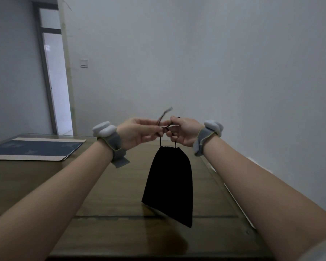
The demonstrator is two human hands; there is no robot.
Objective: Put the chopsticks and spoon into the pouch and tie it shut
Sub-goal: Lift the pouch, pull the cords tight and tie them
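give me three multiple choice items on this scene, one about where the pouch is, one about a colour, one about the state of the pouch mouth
1. Where is the pouch?
A. flat on the table
B. hanging from its cords below both hands, above the table
C. on the blue board

2. What colour is the pouch?
A. black
B. red
C. white

3. How is the pouch mouth?
A. spread wide open
B. gathered shut by the drawstring
C. folded over and clipped

Answers:
1 B: the left hand and right hand pinch the cords and the pouch dangles over the table.
2 A: its cloth is plain black.
3 B: the top is bunched narrow under the cords.
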